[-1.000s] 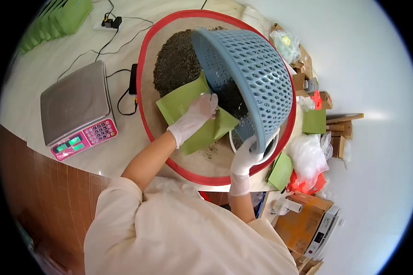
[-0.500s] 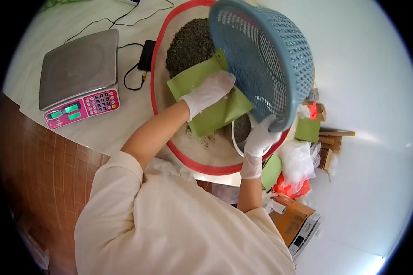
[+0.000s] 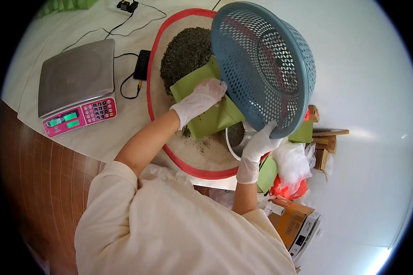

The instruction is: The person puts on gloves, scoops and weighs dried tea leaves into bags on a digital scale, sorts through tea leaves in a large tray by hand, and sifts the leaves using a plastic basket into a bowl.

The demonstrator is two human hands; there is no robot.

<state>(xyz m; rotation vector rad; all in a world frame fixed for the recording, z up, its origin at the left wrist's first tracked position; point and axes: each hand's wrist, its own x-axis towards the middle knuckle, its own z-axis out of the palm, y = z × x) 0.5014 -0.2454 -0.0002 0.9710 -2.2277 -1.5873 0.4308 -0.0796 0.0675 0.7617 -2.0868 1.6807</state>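
My left hand (image 3: 201, 97), in a thin white glove, is closed on a flat green bag (image 3: 206, 123) held over a tray with a red rim (image 3: 192, 172). My right hand (image 3: 259, 150), gloved too, grips the lower rim of a blue-grey perforated plastic basket (image 3: 248, 82). The basket is tipped on its side, its inside partly facing me. Behind the bag lies a heap of dark, dried, leaf-like bits (image 3: 186, 52). Between my hands a white container (image 3: 233, 149) holds more dark bits; the basket and my right hand cover part of it.
A pink-fronted digital scale (image 3: 78, 82) stands at the left, with a black device (image 3: 142, 64) and cables beside it. To the right are clear plastic bags (image 3: 293, 165), a red bag (image 3: 287, 189), more green bags (image 3: 267, 174) and a cardboard box (image 3: 291, 220) near the white wall.
The basket has turned, showing more of its inside and perforated base. My left hand and the green bag have shifted slightly left. The whole view has moved a little.
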